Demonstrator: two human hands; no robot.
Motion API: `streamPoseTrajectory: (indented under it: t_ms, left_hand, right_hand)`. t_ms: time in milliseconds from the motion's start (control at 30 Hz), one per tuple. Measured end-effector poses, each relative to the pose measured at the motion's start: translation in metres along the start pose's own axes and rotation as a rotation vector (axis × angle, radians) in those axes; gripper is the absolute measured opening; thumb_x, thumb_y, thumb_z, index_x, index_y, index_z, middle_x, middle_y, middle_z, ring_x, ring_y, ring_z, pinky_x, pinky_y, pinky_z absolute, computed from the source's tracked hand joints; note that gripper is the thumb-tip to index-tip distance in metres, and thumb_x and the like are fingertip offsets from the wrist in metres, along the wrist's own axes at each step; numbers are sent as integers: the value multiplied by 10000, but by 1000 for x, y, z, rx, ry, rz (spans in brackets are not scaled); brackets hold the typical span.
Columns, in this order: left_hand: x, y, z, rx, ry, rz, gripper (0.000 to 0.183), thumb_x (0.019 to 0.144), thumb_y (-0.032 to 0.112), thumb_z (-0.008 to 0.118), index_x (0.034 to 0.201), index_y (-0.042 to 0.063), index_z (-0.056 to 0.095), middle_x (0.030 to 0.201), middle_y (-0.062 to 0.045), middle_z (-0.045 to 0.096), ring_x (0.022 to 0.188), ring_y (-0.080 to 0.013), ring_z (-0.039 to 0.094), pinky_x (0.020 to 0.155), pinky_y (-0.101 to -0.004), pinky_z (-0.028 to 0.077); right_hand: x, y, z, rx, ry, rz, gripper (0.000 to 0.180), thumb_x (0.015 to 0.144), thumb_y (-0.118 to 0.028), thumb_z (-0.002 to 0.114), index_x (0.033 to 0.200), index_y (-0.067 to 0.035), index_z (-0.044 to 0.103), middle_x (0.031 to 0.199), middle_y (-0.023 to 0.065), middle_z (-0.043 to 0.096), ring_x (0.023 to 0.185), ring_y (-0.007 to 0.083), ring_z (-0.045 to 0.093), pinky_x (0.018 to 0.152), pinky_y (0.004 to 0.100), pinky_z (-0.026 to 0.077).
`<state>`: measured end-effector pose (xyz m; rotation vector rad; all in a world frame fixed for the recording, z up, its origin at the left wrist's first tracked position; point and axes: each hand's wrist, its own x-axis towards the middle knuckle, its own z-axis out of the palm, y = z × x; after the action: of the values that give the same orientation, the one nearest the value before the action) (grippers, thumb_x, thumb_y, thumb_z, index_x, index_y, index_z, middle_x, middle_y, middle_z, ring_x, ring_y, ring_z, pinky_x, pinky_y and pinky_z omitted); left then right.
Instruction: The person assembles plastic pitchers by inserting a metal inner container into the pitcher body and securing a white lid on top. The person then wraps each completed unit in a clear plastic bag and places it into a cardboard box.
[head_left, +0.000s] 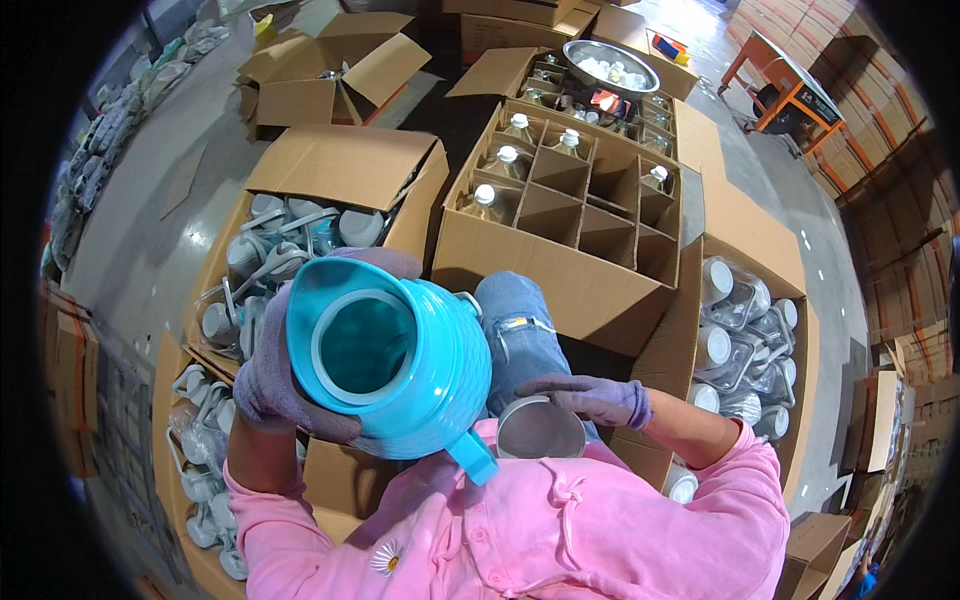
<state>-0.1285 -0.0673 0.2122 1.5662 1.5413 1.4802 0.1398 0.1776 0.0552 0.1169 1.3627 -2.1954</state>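
Observation:
My left hand (274, 375), in a purple-grey knit glove, grips a turquoise plastic jug (442, 360) around its wide spout. The jug lies tilted, its open mouth with a white inner ring turned up toward me. A turquoise handle (472, 456) juts from its lower side. In a matching glove, my right hand (592, 397) holds the rim of a grey cup-shaped part (541, 429) at my lap. Its fingers lie over the far edge, and the thumb is hidden.
A divided carton (555, 247) ahead holds several glass vessels with white caps. Cartons of bagged grey parts stand at left (217, 217) and right (802, 390). Farther back are a metal bowl (574, 75) of white pieces and an orange cart (780, 90).

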Motion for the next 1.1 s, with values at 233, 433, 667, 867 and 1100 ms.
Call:
streamPoseTrajectory:
  t_ms: [233,433,667,867,1100]
  left_hand:
    - [-1,-7,-6,-95,-77,-13,1042,450,365,973,1333,-40,595,1399,-186,563,1234,-274,609,1061,-409,478]
    - [7,-5,12,-327,-5,-63,1304,471,446,991,1532,23,359,1422,-193,528,1211,-272,612,1025,-413,495]
    - [20,-21,48,-282,125,113,1647,420,464,1024,1624,202,-69,1616,-178,241,1467,-310,340,1178,-478,338]
    - [-16,-69,25,-288,173,140,1431,611,557,927,1625,129,13,1669,-166,148,1520,-307,241,1233,-477,218]
    - [-184,-211,73,-292,304,-665,598,1069,400,427,1520,9,393,1498,-112,478,1379,-244,452,1172,-354,330]
  right_hand:
    - [0,15,14,355,20,-48,976,790,-564,770,1498,-26,368,1442,193,504,1324,298,528,1141,437,391]
    - [-12,-94,-10,-259,362,-449,877,817,-384,786,1502,-31,369,1404,159,547,1301,278,551,1094,434,459]
    - [19,-220,83,-1284,260,-1194,827,684,-345,854,1388,-70,517,1344,199,555,1131,374,597,962,458,499]
    - [18,-221,82,-1564,169,-1268,687,715,-436,795,1276,-74,634,1298,233,571,1059,442,599,900,499,510]
    - [-11,-172,63,-1503,462,-1409,533,777,-430,739,1141,-45,681,1224,257,611,1044,490,587,884,518,523]
